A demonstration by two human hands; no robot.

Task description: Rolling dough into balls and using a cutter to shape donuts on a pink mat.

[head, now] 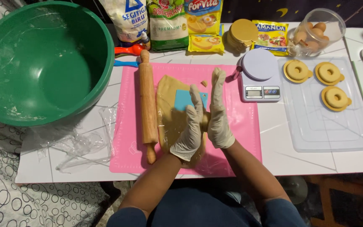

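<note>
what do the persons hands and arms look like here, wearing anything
Both the left hand and the right hand wear thin, whitish disposable gloves that end at the wrists, slightly wrinkled and close-fitting. The forearms are bare from the glove cuffs up. Dark blue sleeves show near the elbows at the bottom of the view. No watch, rings or markings are visible.

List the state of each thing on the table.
Left hand: gloved, pressed against right hand, dough piece between the palms.
Dough sheet: rolled flat on pink mat.
Rolling pin: lying idle.
Green bowl: empty, floury.
Scale: nothing on it.
Jar: holds eggs.
</note>
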